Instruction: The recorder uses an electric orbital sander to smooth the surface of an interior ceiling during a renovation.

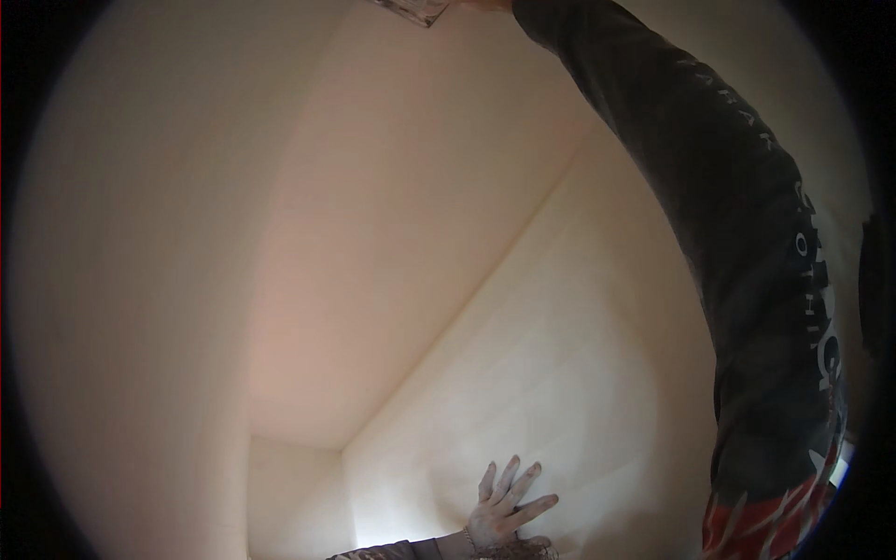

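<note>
On the right, my right arm reaches up in a long dark sleeve [709, 177] with pale lettering and a red and white patterned part near the shoulder. Only a strip of my right hand [481, 4] shows at the top edge; its fingers are cut off. Just left of it is the corner of a clear, glass-like piece [415, 11] with a dark rim; whether the hand holds it is hidden. Low in the middle, my left hand [504, 509] is open, fingers spread, against or close to the pale wall [560, 373]. A thin bracelet circles its wrist.
A slanting edge divides the pinkish ceiling-like surface [373, 233] from the wall. Another pale surface [121, 280] fills the left side. A dark shape [873, 289] stands at the far right rim. A brown textured thing [527, 549] shows below the left hand.
</note>
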Action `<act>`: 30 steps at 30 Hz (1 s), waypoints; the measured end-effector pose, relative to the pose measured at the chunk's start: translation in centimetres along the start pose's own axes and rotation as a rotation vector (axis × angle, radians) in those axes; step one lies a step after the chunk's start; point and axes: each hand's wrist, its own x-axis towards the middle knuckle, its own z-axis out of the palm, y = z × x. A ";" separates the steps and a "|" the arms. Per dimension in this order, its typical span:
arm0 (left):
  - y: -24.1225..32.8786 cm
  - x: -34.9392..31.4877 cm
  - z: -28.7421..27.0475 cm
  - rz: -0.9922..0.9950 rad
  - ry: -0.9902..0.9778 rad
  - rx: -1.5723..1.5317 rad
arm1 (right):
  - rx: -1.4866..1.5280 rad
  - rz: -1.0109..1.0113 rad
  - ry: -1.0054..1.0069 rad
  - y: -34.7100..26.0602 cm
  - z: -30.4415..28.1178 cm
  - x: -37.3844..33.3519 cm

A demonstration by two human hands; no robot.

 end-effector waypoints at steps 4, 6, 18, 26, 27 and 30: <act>-0.2 -0.2 0.2 -0.003 0.008 0.017 | 0.006 0.052 0.092 0.4 0.6 0.1; -0.2 -0.4 0.2 -0.007 0.003 0.040 | 0.011 0.039 0.073 0.7 0.7 -0.3; -0.1 -0.1 -0.3 0.017 0.035 0.026 | 0.300 -0.159 0.018 -1.7 2.1 -3.3; 0.4 -0.3 -0.1 -0.010 0.098 -0.020 | 0.393 -0.049 -0.095 -5.3 3.2 -6.4; 0.4 -0.4 0.0 -0.015 0.100 -0.019 | 0.426 -0.061 -0.110 -5.6 3.4 -6.7; 0.1 -0.7 0.1 -0.008 0.117 -0.023 | 0.396 -0.114 -0.162 -7.2 4.2 -7.3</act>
